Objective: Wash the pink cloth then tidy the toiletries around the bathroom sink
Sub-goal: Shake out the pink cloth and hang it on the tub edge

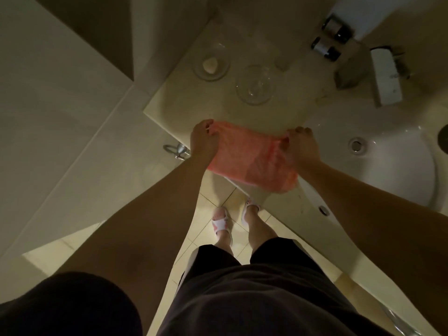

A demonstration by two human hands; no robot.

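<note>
**Pink cloth stretched over the bench edge**

Nearest, white slippers (222, 223) are standing on glossy pale floor tiles. Above them the pink cloth (252, 157), thin and finely woven, is hanging over the front edge of the smooth cream stone bench (242, 115), its long axis running from left hand to right hand, its lower part drooping past the edge. The left hand (202, 139) is pinching one upper corner of the cloth with fingers curled; the right hand (303, 147) is pinching the other corner, just beside the white glazed sink (388, 151), whose round metal overflow ring is shining. Farther back, a clear round glass bowl (255, 84) is sitting on the bench, and left of it a glass dish (211, 65) is holding a pale soap lump. Farthest, two dark cylindrical bottles (331, 37) with silver bands are lying near a boxy chrome tap (385, 76). No writing is readable.
</note>
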